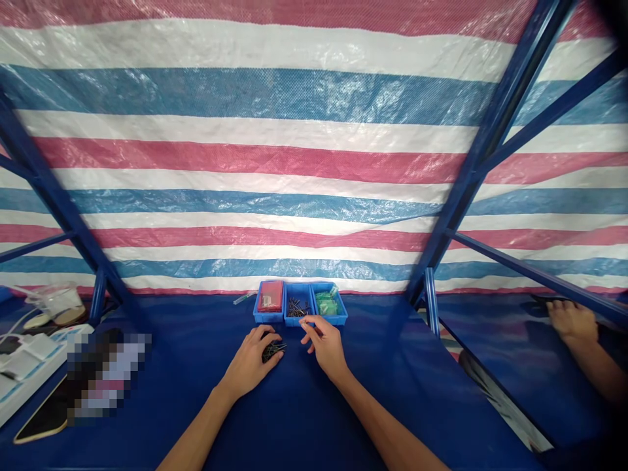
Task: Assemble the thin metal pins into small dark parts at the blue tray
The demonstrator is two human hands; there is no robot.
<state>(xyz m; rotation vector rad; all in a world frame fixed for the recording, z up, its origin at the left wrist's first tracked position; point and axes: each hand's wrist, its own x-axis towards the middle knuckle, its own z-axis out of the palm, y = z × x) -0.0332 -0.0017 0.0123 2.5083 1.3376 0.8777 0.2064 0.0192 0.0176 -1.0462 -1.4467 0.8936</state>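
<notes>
My left hand (249, 362) rests on the blue tabletop, its thumb and fingers curled around a small bunch of dark screws (273, 352). Their thin ends poke out between the fingertips. Just to the right, my right hand (326, 344) hovers at the front edge of the middle blue bin (297, 321). Its thumb and forefinger are pinched together; anything between them is too small to make out. More dark screws (297, 307) lie loose inside that bin. Joined to it are a left bin (267, 319) with red plastic packets (271, 296) and a right bin (338, 319) with green packets (327, 303).
A small clear bag (244, 297) lies left of the bins. At far left are a power strip (44, 363) and a phone (46, 415). Blue metal posts (454, 203) flank the table before a striped tarp (275, 163). Another person's hand (573, 320) is at far right.
</notes>
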